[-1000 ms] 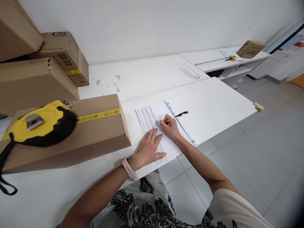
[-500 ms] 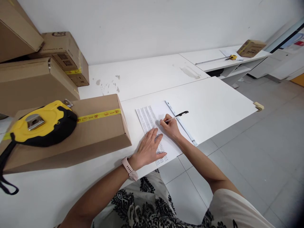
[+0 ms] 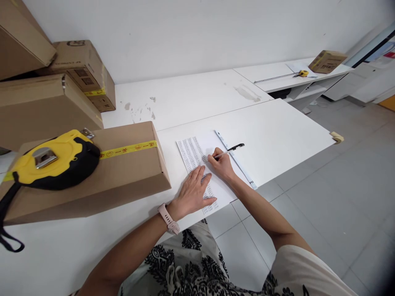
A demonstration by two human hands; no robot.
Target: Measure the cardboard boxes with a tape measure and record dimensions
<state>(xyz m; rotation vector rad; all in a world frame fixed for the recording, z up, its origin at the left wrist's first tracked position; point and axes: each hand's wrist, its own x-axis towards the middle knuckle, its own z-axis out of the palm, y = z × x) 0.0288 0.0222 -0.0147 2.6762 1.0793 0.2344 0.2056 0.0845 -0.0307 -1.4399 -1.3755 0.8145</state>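
White paper [image 3: 206, 143] lies under our left hand [image 3: 191, 191] while our right hand [image 3: 221, 165] grips a pen [image 3: 230, 150]

The sheet rests on the white tabletop [image 3: 277, 135], its lower end at the near edge. Columns of small dark writing [image 3: 190, 152] run down its left part, too fine for us to read; much of the rest is blank, and a pale blue strip [image 3: 242, 170] runs along its right side. Our right hand pinches the pen between thumb and fingers over the middle of the page. The pen leans, its black end up and to the right; our fingers hide the tip, so we cannot tell whether it touches the paper. Our left hand lies palm down across the lower columns, its fingers close together and pointing up the page, its thumb spread away from them. Around that wrist we wear a pale pink watch band [image 3: 168, 219].

To our left, apart from the sheet, a brown carton [image 3: 132, 172] lies flat, with yellow tape [image 3: 128, 151] along its top. We see a large yellow and black tape measure [image 3: 58, 160] on its left end, a black strap [image 3: 12, 246] hanging from it. More boxes [image 3: 33, 107] are piled behind, beside the pale wall [image 3: 185, 33]. Far to our right, a smaller tape measure [image 3: 303, 73] lies with its blade drawn out, near a small parcel [image 3: 328, 62]. Below us, grey tiles [image 3: 308, 201] cover the floor.
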